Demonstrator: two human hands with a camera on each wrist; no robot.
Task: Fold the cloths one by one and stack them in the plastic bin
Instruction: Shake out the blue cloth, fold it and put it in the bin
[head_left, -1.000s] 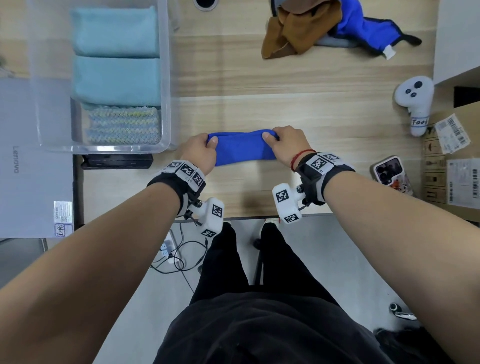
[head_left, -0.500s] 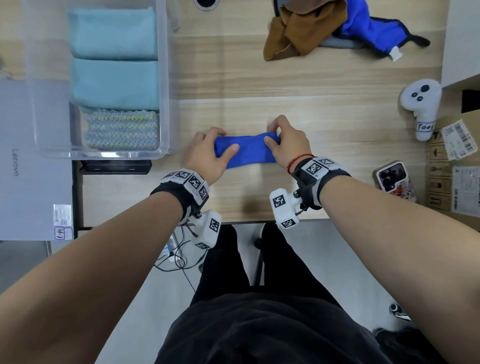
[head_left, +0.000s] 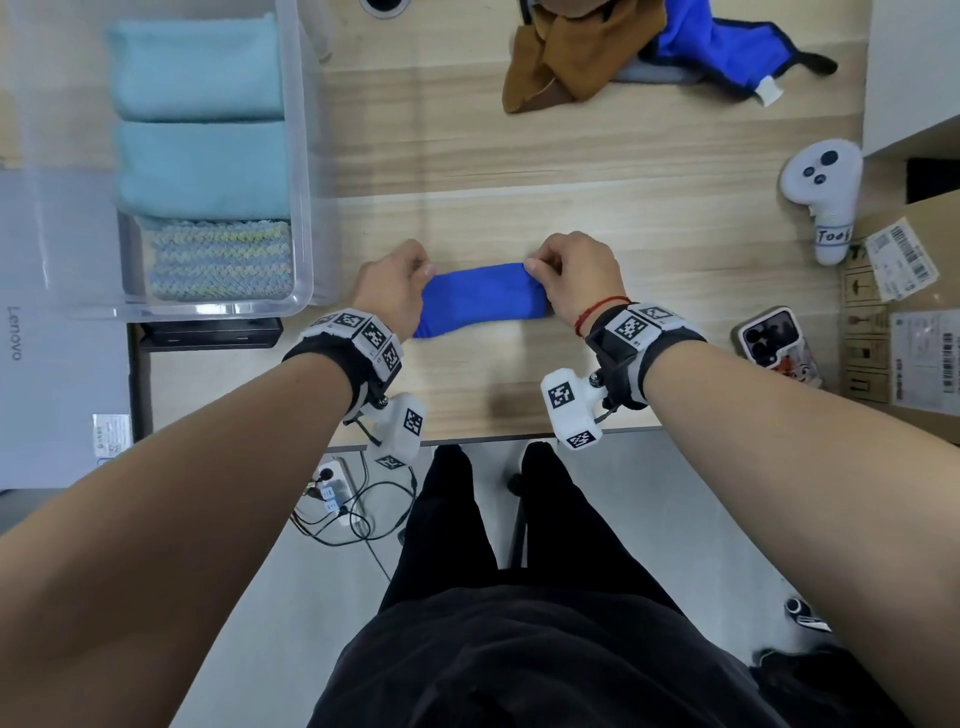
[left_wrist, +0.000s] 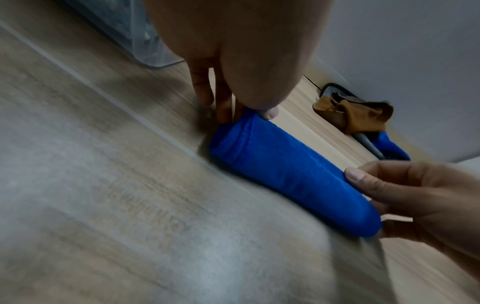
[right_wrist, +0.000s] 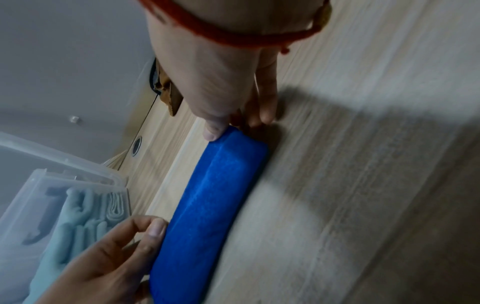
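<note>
A folded blue cloth (head_left: 480, 299) lies as a narrow bundle on the wooden table (head_left: 571, 166), in front of me. My left hand (head_left: 400, 291) pinches its left end, thumb on top and fingers underneath (left_wrist: 223, 111). My right hand (head_left: 571, 275) pinches the right end the same way (right_wrist: 215, 129). The clear plastic bin (head_left: 306, 156) stands at the table's left, holding two folded light-blue cloths (head_left: 197, 119) and a striped woven one (head_left: 221, 260). A brown cloth (head_left: 571, 47) and another blue cloth (head_left: 727, 47) lie heaped at the far edge.
A white controller (head_left: 826, 192) and a phone (head_left: 779, 345) lie on the right, beside a cardboard box (head_left: 904, 322). A grey laptop (head_left: 57, 332) sits left of the bin. Cables (head_left: 353, 499) lie on the floor below the table's near edge.
Both hands shifted on the blue bundle's ends: half a second ago they pressed in over the cloth, now each pinches an end, with the bundle stretched between them.
</note>
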